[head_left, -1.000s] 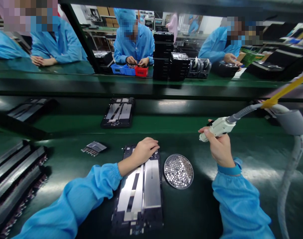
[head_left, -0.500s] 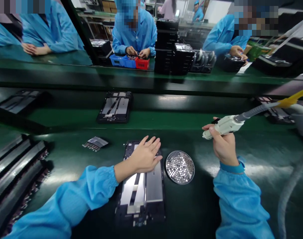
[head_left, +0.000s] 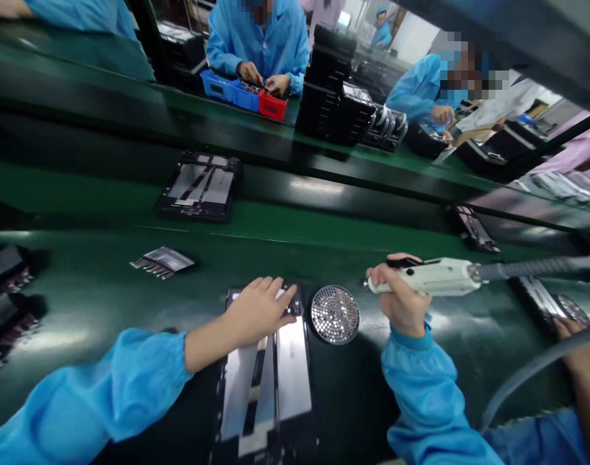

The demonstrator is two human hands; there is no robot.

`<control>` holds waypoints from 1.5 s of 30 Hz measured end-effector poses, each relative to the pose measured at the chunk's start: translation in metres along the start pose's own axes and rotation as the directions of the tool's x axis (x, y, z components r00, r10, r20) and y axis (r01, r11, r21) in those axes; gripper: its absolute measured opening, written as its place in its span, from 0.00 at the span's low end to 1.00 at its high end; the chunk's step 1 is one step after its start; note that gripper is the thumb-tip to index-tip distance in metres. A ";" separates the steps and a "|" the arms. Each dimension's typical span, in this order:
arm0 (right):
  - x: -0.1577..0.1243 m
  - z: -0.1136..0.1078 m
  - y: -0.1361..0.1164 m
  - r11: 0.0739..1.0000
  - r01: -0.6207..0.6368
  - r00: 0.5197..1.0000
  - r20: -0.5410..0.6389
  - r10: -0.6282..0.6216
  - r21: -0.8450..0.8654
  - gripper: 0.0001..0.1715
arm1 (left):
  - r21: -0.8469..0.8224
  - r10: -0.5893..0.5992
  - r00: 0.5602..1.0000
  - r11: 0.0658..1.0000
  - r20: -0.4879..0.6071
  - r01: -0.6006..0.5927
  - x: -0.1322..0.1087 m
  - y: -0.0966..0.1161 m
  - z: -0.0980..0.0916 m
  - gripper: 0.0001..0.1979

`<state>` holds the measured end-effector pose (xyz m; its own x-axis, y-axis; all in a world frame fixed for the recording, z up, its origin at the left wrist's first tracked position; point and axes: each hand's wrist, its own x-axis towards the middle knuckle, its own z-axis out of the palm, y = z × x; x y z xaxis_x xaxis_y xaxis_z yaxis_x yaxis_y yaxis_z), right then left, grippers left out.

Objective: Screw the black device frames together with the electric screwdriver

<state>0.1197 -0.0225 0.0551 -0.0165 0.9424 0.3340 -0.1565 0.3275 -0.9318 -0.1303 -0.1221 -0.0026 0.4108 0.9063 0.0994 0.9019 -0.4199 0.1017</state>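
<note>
My left hand rests flat on the top end of a black device frame with silver metal plates, holding nothing. My right hand grips a cream-coloured electric screwdriver, held level with its tip pointing left, above the green bench. Its grey hose runs off to the right. A round perforated metal dish of small silver screws or discs sits between my hands, right beside the frame. The frame's lower end runs out of view at the bottom edge.
A small bundle of metal strips lies left of my left hand. Another black frame sits on the green belt beyond. A co-worker's hand and a grey hose are at lower right. Across the line, co-workers sit behind stacked black units.
The whole view has tilted and swung. My left hand's fingers have drawn closer together on the frame. The screwdriver now lies level, and a co-worker's hand has come into view at lower right.
</note>
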 end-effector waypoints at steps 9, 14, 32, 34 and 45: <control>-0.022 0.025 0.018 0.991 -0.134 0.986 0.101 0.130 0.027 0.12 | -0.073 0.084 0.989 0.993 -0.118 -0.093 -0.012 0.021 0.006 0.25; -0.020 0.025 0.023 0.990 -0.139 0.984 0.107 0.140 -0.015 0.11 | -0.167 0.062 0.985 0.982 -0.159 -0.088 -0.015 0.019 0.009 0.24; -0.022 0.024 0.030 0.989 -0.150 0.984 0.100 0.150 -0.003 0.12 | -0.070 0.083 0.979 0.993 -0.188 -0.097 -0.016 0.025 0.009 0.26; -0.022 0.024 0.027 0.992 -0.123 0.985 0.120 0.123 -0.008 0.14 | -0.059 0.087 0.974 0.993 -0.209 -0.102 -0.015 0.026 0.010 0.26; -0.036 0.067 -0.019 0.999 -0.017 0.970 0.244 0.009 0.033 0.14 | -0.050 0.075 0.974 0.995 -0.216 -0.088 -0.017 0.027 0.011 0.27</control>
<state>0.0573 -0.0674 0.0699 -0.2587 0.9002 0.3504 -0.1889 0.3087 -0.9322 -0.1110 -0.1482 -0.0122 0.4391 0.8403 0.3180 0.8543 -0.5001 0.1418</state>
